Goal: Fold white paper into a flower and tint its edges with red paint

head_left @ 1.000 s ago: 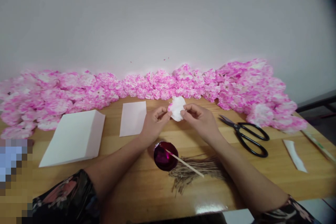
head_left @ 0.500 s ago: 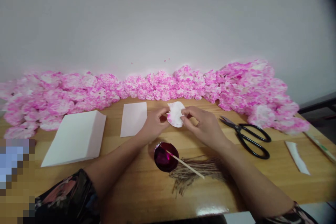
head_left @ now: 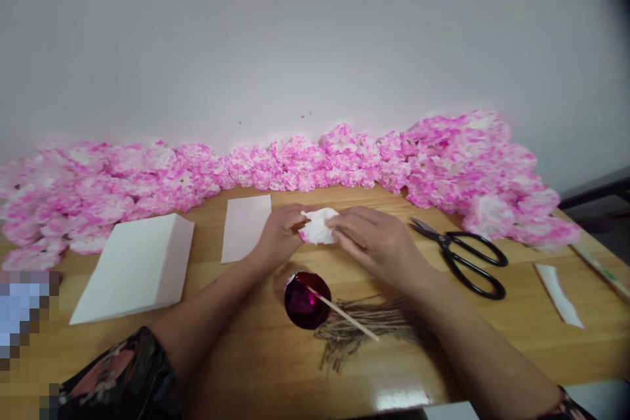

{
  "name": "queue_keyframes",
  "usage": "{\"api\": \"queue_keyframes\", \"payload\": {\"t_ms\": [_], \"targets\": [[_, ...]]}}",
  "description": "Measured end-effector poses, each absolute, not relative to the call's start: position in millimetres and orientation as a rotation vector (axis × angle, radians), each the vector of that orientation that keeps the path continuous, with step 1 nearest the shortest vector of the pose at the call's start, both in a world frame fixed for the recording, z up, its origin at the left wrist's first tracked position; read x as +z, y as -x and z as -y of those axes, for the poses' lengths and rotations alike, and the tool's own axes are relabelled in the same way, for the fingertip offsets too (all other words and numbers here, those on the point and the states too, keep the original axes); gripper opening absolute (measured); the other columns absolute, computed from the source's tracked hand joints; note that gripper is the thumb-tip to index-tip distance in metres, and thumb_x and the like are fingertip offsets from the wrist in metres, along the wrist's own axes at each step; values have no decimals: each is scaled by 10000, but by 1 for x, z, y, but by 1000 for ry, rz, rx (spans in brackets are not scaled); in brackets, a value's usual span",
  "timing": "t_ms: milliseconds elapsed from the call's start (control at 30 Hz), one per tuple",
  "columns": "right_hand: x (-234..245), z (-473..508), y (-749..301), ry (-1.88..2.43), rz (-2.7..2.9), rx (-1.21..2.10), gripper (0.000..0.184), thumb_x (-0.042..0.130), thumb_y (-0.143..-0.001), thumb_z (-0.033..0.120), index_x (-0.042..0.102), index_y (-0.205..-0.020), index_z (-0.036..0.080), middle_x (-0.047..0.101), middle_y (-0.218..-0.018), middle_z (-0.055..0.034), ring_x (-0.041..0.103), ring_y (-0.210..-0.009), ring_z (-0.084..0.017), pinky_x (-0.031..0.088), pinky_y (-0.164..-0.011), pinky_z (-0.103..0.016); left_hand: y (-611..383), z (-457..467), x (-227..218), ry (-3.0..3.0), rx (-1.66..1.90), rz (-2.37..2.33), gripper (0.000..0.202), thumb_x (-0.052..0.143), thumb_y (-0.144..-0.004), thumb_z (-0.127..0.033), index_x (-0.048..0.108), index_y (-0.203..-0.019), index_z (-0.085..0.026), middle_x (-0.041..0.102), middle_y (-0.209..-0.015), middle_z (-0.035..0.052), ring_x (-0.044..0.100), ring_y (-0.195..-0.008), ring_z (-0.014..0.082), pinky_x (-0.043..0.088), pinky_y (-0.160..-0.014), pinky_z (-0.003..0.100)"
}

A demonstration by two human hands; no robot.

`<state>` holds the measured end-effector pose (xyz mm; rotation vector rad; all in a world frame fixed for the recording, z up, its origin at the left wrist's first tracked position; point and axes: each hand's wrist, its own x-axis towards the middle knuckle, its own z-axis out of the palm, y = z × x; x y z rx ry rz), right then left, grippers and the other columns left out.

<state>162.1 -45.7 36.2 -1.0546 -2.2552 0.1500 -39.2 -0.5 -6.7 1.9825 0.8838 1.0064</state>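
A small white paper flower (head_left: 321,226) with a pink-stained edge is held up over the middle of the table. My left hand (head_left: 285,231) pinches its left side, and my right hand (head_left: 367,236) grips its right side with fingers bent over the paper. Just below the hands sits a round container of dark magenta liquid (head_left: 306,305), with a thin wooden stick (head_left: 352,321) leaning out of it. A bundle of thin brown twine or stems (head_left: 374,318) lies beside the container, partly behind my right forearm.
Black-handled scissors (head_left: 460,256) lie to the right, near a white paper strip (head_left: 560,295). A stack of white paper (head_left: 130,266) and a smaller white sheet (head_left: 245,226) are at left. Pink-and-white paper flowers (head_left: 300,164) line the table's back along the wall.
The white paper piece has come slightly lower and looks more crumpled. My right fingers have closed farther over its right side. The view has shifted slightly.
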Motion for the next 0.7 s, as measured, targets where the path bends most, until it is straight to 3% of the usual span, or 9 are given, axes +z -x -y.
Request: {"api": "queue_keyframes", "payload": {"t_ms": [100,200,500,700], "targets": [[40,47,-162,1141,2158,339,200,469,-940,252,638,-1037,208,724,-947,-58,675,-836,-178,528,-750,-302,38,1,-11,-1799,1011,-818,235,643,-813,-418,749,-772,-212,724,-825,75,659,-842,220,514,-798,328],[40,46,-161,1209,2123,349,184,500,-918,275,630,-1029,208,726,-917,-58,680,-803,-186,531,-739,-305,36,2,-15,-1687,974,-772,297,657,-791,-469,749,-726,-194,727,-791,78,666,-787,216,529,-758,327],[33,42,-158,1336,1967,351,124,557,-868,229,613,-977,214,711,-859,-27,670,-718,-163,522,-658,-273,33,4,-14,-1596,939,-788,328,690,-749,-493,729,-651,-182,721,-711,53,649,-704,191,505,-677,300],[43,43,-161,1011,2161,85,250,574,-865,179,621,-1099,253,672,-1113,-70,607,-1046,-236,489,-907,-436,32,3,-14,-1497,981,-886,321,773,-638,-489,728,-647,-171,730,-696,41,652,-695,191,517,-689,300]]}}
